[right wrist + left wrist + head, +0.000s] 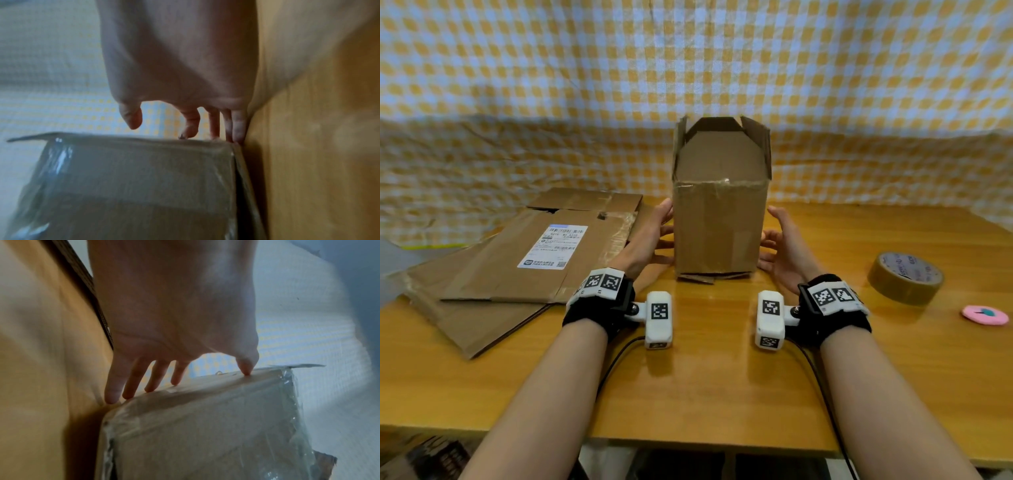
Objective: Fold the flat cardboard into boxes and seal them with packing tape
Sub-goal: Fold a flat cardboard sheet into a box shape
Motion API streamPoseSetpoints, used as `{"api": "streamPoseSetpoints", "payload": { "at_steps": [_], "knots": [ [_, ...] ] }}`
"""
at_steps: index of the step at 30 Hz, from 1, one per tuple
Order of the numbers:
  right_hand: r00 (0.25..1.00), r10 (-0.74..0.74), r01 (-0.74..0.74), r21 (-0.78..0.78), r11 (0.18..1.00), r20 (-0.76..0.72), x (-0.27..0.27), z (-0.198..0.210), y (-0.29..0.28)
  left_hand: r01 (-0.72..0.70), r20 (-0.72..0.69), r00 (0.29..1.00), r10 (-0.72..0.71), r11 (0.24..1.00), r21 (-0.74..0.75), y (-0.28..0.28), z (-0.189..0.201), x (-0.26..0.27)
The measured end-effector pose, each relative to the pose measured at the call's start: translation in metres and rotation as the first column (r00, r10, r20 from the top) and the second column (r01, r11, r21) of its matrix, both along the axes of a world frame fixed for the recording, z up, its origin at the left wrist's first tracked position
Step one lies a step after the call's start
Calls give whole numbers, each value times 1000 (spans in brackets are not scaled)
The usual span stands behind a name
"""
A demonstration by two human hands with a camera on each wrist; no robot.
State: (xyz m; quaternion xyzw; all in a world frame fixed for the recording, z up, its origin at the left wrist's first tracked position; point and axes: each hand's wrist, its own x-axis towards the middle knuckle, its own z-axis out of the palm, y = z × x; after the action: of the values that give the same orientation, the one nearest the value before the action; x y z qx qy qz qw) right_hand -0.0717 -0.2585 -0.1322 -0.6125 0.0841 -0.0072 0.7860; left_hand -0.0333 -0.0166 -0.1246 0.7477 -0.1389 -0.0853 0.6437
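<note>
A brown cardboard box (719, 226) stands upright on the wooden table (705, 394), its top flaps open and pointing up. Folded bottom flaps peek out under its front edge. My left hand (667, 229) lies against the box's left side with straight, spread fingers. My right hand (768, 233) is at the right side, fingers straight. In the left wrist view the left hand (180, 382) touches the box (205, 426) with its fingertips (111, 399). In the right wrist view the right hand (180, 131) touches the box (144, 178) with its fingers, thumb apart. Shiny old tape covers the box's sides.
Flattened cardboard sheets (517, 260), one with a white shipping label, lie stacked on the left of the table. A roll of brown packing tape (905, 278) sits at the right, with a small pink round object (984, 315) near it. A yellow checked cloth hangs behind.
</note>
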Motion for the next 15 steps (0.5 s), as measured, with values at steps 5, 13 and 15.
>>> {"api": "streamPoseSetpoints", "payload": {
  "at_steps": [5,13,15],
  "knots": [
    [993,-43,57,-121,991,112,2,-1,4,-43,135,990,48,998,-40,-1,5,-1],
    [849,-92,150,-69,986,521,-14,21,16,-36,441,885,148,967,-253,0,17,-4],
    [817,-45,138,-119,983,575,-13,23,17,-66,463,869,173,969,-238,0,18,-4]
  ]
}}
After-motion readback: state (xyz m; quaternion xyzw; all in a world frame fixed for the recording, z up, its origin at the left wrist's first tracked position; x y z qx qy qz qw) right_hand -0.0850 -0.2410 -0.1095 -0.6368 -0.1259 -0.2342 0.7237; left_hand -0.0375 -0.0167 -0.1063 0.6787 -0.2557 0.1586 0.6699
